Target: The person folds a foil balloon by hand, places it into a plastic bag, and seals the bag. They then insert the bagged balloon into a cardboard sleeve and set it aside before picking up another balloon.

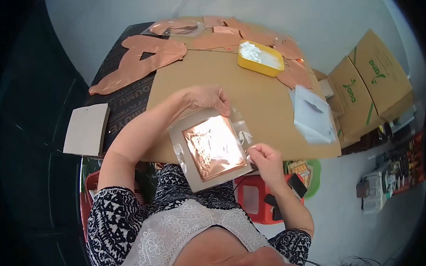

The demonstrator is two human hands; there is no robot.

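A shiny copper-coloured sheet lies on a grey board, tilted over the table's front edge and my lap. Clear plastic sleeve material wraps round the board and sticks out along its right side, crinkled and glossy. My left hand reaches across to the top edge, its fingers closed on the sleeve and board there. At the lower right corner, my right hand pinches the plastic between thumb and fingers.
Cardboard covers the table. A yellow tub with white material stands at the back, near copper-coloured cut pieces. Clear plastic sleeves lie at right; a white pad sits at left. Cardboard boxes flank the table.
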